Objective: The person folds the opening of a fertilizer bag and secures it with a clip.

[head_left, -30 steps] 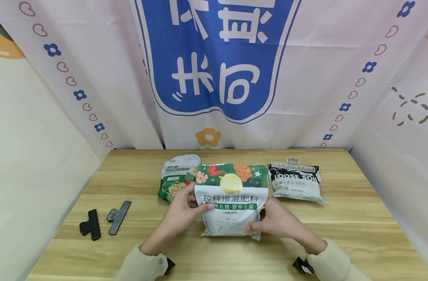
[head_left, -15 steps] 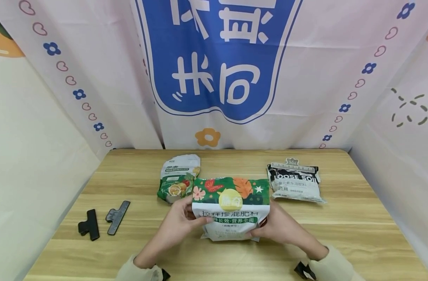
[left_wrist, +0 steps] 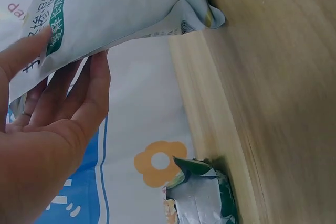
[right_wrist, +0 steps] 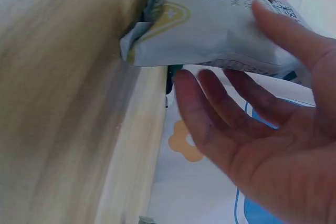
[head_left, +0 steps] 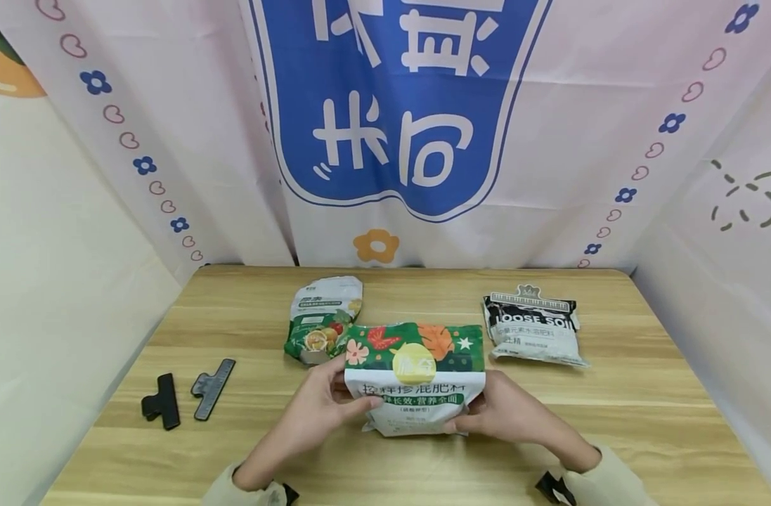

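A white fertilizer bag [head_left: 417, 407] with a green, flower-printed top stands on the table at the middle, its top folded forward over its front. My left hand [head_left: 325, 404] grips its left side, thumb on the front face and fingers behind. On the other side my right hand [head_left: 502, 411] holds it the same way, thumb low on the front. In the left wrist view the left thumb lies on the green label band of the bag [left_wrist: 131, 9]. The right wrist view shows the right fingers behind the bag [right_wrist: 210, 30]; their tips are partly hidden.
A smaller green-and-white pouch [head_left: 325, 320] lies behind on the left. At the back right lies a black-and-white soil bag [head_left: 533, 337] with a clear clip [head_left: 529, 299] across its top. A black clip [head_left: 162, 402] and a grey clip [head_left: 213, 390] lie on the left of the table [head_left: 233, 450].
The bag's top has folded forward and down, covering more of its front. Both hands still grip its sides. The other bags and the clips stay put.
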`<state>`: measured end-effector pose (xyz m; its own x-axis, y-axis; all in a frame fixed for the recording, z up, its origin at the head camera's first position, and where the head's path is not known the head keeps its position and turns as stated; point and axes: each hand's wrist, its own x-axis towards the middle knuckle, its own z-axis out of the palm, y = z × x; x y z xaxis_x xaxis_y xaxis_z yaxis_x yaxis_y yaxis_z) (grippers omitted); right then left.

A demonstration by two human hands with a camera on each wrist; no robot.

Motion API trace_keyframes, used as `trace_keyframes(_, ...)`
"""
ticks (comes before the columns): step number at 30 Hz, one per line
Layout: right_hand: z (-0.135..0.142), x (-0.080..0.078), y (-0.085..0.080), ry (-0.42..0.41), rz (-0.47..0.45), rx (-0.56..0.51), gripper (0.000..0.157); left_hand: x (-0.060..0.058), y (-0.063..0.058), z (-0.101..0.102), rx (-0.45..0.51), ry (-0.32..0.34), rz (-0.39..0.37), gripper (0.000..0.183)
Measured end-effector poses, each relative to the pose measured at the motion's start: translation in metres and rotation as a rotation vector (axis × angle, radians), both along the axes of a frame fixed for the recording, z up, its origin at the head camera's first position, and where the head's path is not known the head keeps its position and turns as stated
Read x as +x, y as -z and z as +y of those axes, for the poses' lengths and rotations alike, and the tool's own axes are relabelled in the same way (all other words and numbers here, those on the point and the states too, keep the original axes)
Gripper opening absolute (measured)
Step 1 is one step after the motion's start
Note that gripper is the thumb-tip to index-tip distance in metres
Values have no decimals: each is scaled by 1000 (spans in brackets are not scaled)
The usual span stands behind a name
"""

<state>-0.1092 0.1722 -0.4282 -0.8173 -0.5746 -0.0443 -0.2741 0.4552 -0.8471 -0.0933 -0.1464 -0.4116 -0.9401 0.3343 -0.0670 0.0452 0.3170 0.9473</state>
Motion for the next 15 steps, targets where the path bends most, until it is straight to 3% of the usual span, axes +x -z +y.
trace_keyframes(5, -1, 0, -8, 53, 47, -68, 64, 0, -2, -1, -37, 4, 10, 60)
trace_keyframes(9, -6, 1, -15, 98, 90, -111, 50, -3, 0, 0, -40, -2, 50, 50)
trace_keyframes(15, -11, 1, -21, 155, 64, -121, 37, -8, 2, 2, 51, -9, 55, 40)
